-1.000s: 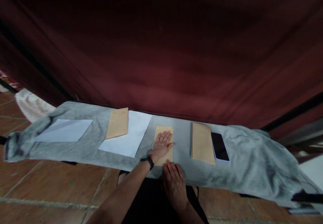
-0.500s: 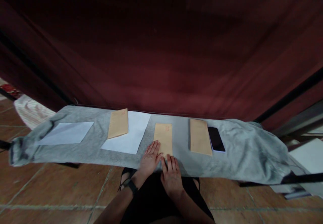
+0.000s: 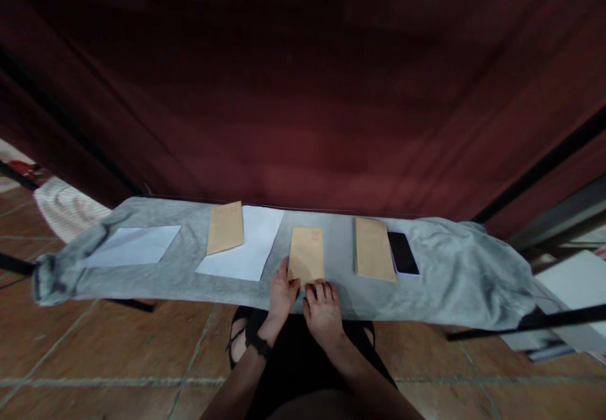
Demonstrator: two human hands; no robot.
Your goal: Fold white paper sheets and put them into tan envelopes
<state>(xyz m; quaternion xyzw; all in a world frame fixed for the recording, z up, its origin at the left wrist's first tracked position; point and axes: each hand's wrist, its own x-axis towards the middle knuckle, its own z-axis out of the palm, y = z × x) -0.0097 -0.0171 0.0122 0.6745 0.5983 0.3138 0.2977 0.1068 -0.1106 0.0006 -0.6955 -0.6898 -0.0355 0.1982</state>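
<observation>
A brown paper envelope (image 3: 306, 251) with small red print at its upper right lies in front of me on a grey cloth. My left hand (image 3: 283, 294) is turned on its side at the lower left corner, fingers along the left edge and thumb apart from them near the bottom edge. At the bottom edge, my right hand (image 3: 324, 306) rests palm down, its slightly bent fingers touching the paper. Both hands look open; whether any fingertip is under the envelope cannot be seen. A dark watch (image 3: 259, 347) is on my left wrist.
Left of the hands, another brown envelope (image 3: 226, 229) overlaps a white sheet (image 3: 258, 243); a second white sheet (image 3: 135, 246) lies farther left. To the right are a stack of brown envelopes (image 3: 375, 251) and a phone (image 3: 404, 254). A dark red curtain (image 3: 303, 123) hangs behind the grey cloth (image 3: 454, 275).
My left hand has slid down off the middle of the envelope and turned onto its side at the lower left corner. My right hand stays by the bottom edge, fingers now more bent.
</observation>
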